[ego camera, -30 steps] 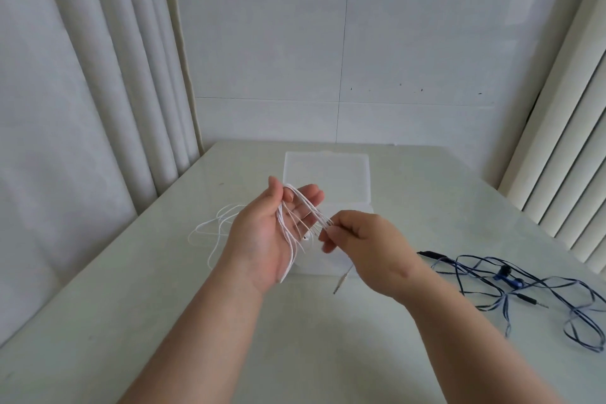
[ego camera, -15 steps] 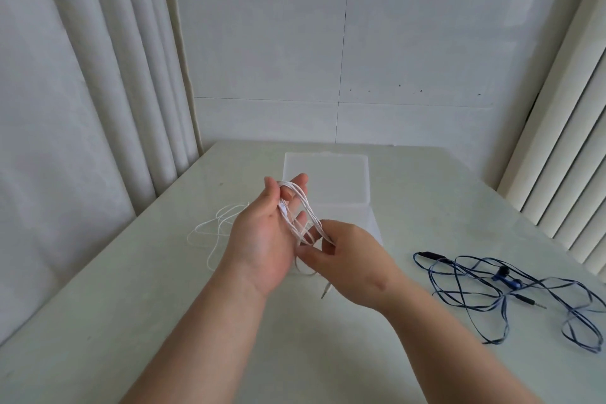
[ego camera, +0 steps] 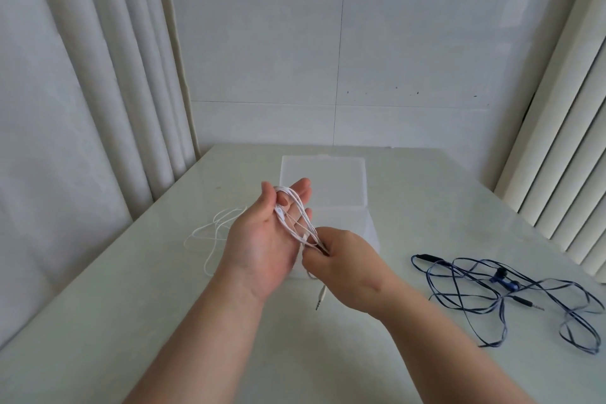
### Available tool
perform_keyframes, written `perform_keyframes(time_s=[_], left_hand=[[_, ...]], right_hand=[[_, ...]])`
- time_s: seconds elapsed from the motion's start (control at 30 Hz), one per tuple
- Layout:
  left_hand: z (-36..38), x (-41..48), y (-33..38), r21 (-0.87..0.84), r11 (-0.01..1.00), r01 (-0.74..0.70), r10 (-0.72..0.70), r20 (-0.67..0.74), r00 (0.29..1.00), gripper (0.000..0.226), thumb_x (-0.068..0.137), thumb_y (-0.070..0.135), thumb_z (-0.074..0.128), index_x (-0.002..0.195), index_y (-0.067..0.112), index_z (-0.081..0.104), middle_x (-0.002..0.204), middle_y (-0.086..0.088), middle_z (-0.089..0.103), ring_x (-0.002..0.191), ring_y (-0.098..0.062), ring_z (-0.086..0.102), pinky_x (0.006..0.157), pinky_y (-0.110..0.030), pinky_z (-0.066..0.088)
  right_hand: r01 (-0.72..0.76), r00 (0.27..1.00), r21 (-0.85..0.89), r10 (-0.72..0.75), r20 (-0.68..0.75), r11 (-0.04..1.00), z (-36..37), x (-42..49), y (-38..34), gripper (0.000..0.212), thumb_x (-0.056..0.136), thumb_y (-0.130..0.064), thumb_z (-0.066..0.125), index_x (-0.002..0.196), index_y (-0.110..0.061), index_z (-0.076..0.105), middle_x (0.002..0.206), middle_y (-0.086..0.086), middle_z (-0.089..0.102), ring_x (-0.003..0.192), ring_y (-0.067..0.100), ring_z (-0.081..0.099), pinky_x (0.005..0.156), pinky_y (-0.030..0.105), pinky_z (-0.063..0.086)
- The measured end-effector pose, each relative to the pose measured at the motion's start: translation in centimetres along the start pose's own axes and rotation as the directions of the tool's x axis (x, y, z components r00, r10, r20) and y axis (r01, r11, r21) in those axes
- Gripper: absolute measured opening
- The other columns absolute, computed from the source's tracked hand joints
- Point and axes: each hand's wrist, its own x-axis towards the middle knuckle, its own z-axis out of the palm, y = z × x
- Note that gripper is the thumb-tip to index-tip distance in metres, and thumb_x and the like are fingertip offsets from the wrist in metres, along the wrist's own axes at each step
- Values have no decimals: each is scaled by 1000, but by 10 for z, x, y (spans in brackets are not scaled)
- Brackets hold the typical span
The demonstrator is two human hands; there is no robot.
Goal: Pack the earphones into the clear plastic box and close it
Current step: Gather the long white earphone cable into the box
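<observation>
Above the table, two hands: left hand palm-up, fingers nearly straight and slightly spread, one set of white earphones wound in loops round them; right hand just beside, pinching those loops at their lower end. One plug dangling below the right hand. Loose white cord trailing on the table to the left. Behind the hands, one clear box, lid laid open. To the right, well apart, one set of blue earphones, tangled, flat on the table.
</observation>
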Motion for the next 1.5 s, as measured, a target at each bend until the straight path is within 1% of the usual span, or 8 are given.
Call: perform_keyframes(time_s=[0.2, 0.43, 0.6, 0.67, 0.93, 1.07, 1.2, 1.5], left_hand=[[-5, 2, 2, 221, 966, -136, 156, -76, 985, 28, 84, 39, 60, 71, 13, 56, 86, -7, 59, 80, -23, 55, 73, -35, 40], [-2, -1, 1, 540, 828, -151, 279, -164, 946, 33, 95, 31, 56, 66, 15, 60, 55, 1, 44, 48, -13, 37, 48, -25, 29], [-7, -2, 2, 935, 295, -197, 486, 31, 873, 39, 94, 38, 56, 71, 7, 54, 53, 7, 45, 53, -11, 40, 56, -31, 33], [-6, -3, 2, 955, 220, -201, 524, 58, 850, 39, 95, 37, 56, 71, 6, 55, 55, 2, 50, 53, -7, 42, 55, -28, 33], [-4, 2, 5, 773, 597, -214, 439, -91, 894, 28, 98, 20, 53, 73, 14, 66, 68, 3, 61, 57, -5, 49, 58, -22, 42], [-2, 12, 2, 752, 617, -233, 409, -53, 911, 31, 99, 12, 47, 74, 17, 65, 73, 4, 63, 62, -9, 49, 57, -20, 42], [14, 23, -2, 397, 895, -203, 282, -152, 947, 34, 101, 12, 40, 70, 12, 54, 71, 0, 57, 64, -14, 45, 57, -26, 36], [28, 31, 5, 49, 981, -188, 193, -323, 927, 36, 102, 22, 42, 69, 10, 47, 66, -4, 45, 53, -15, 40, 57, -26, 34]], right_hand=[[-54, 998, 191, 61, -28, 980, -6, -1, 2, 13, 79, -20, 58, 78, -7, 58, 66, -4, 65, 53, 16, 47, 55, 29, 41], [-88, 990, 662, 139, -25, 744, -11, 0, 4, 24, 79, 4, 55, 69, -12, 40, 64, 12, 64, 42, 14, 32, 42, 22, 22], [-93, 993, 666, 118, 7, 740, -17, 2, 8, 17, 86, 4, 46, 83, -13, 45, 66, 6, 45, 47, 13, 31, 43, 22, 23], [-61, 996, 694, 89, -5, 717, -20, 3, 10, 17, 91, 1, 49, 99, -14, 52, 68, 4, 45, 49, 13, 33, 45, 24, 24], [-36, 989, 543, 107, -100, 839, -28, 18, 15, 23, 98, -12, 51, 91, -17, 73, 54, -7, 44, 52, 13, 36, 51, 26, 34], [-44, 965, 411, 145, -218, 910, -36, 30, 13, 22, 95, -18, 54, 83, -24, 72, 59, -5, 50, 52, 15, 41, 56, 32, 37], [-20, 963, 416, 130, -237, 909, -44, 41, 6, 19, 92, -21, 55, 83, -22, 72, 62, -3, 47, 57, 21, 38, 54, 32, 31], [35, 998, 195, -23, -63, 980, -33, 34, -2, 40, 83, -48, 66, 88, -9, 63, 64, -4, 46, 59, 14, 41, 57, 27, 33]])
